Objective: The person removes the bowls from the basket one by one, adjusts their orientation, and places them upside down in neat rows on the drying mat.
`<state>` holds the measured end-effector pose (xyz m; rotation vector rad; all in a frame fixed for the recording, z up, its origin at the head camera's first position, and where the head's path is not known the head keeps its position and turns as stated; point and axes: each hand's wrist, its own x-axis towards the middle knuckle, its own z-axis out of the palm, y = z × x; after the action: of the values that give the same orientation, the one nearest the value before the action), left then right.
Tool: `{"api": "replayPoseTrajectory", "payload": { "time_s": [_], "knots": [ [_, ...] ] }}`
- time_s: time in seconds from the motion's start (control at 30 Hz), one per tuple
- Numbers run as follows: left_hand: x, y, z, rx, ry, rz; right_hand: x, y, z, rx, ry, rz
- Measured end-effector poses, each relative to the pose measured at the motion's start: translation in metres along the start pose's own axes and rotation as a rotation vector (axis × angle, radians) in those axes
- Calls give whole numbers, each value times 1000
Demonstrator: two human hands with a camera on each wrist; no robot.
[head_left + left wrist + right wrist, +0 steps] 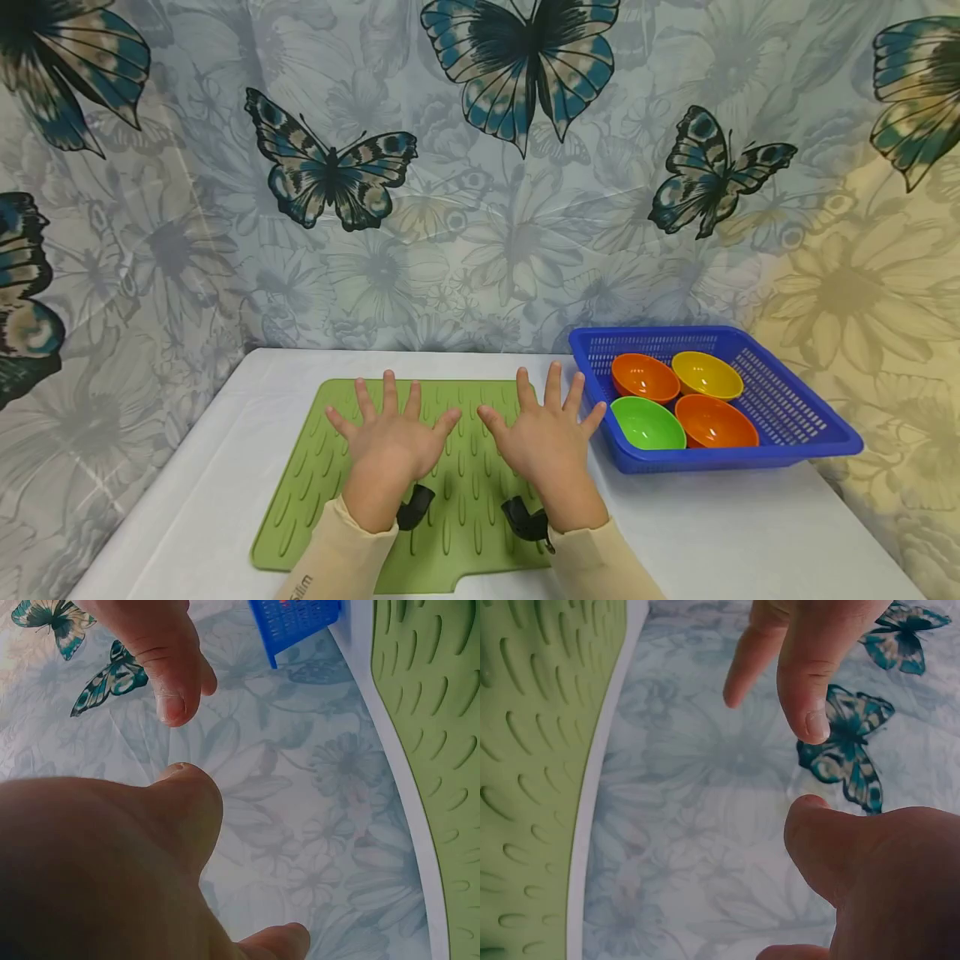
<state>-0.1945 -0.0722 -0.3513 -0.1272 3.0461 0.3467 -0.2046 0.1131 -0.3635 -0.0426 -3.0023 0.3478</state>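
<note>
Both hands are held out over a green ridged mat (465, 500), fingers spread and nothing in them. In the head view my left hand (393, 442) is over the mat's left half, its thumb pointing toward the other hand. My right hand (551, 437) is above the right edge of the mat, with its little finger close to a blue plastic basket (806, 417). Four-sided and slatted, the basket holds an orange bowl (645, 377), a yellow bowl (707, 375), a green bowl (648, 423) and a second orange bowl (717, 422).
A white-covered table (187, 500) carries the mat and the basket, which stands at its right side. Behind it hangs a grey-blue cloth (517, 275) printed with flowers and butterflies. Each wrist wears a black strap mount (415, 507).
</note>
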Motion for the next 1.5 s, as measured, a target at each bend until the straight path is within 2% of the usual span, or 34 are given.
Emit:
{"api": "replayPoseTrajectory", "payload": {
  "time_s": [0.3,0.43,0.53,0.67,0.8,0.87,0.97,1.07,1.13,1.2,1.3,1.4,1.5],
  "knots": [
    [0,-2,1,4,11,11,1,-1,-1,7,6,-9],
    [2,-12,1,-54,-46,34,-1,3,-11,32,-5,-94],
    [4,-30,-3,-99,-100,66,-4,14,-29,97,-25,-230],
    [10,-71,-11,-151,-126,142,-7,43,-65,260,-58,-409],
    [18,-121,-17,-283,-165,223,-5,83,-110,383,-72,-481],
    [21,-146,-17,-386,-202,237,-2,107,-133,410,-81,-468],
    [24,-179,-16,-588,-297,195,4,147,-158,465,-119,-424],
    [25,-203,-11,-788,-404,135,9,190,-171,527,-175,-362],
    [27,-215,-8,-862,-443,122,14,220,-173,560,-204,-347],
    [30,-224,-5,-911,-461,116,21,247,-172,596,-248,-308],
    [34,-234,0,-938,-465,107,33,282,-165,658,-339,-228],
    [36,-240,4,-949,-475,90,43,309,-156,757,-446,-114],
    [39,-244,10,-948,-481,94,49,330,-145,829,-518,-23]
  ]
}}
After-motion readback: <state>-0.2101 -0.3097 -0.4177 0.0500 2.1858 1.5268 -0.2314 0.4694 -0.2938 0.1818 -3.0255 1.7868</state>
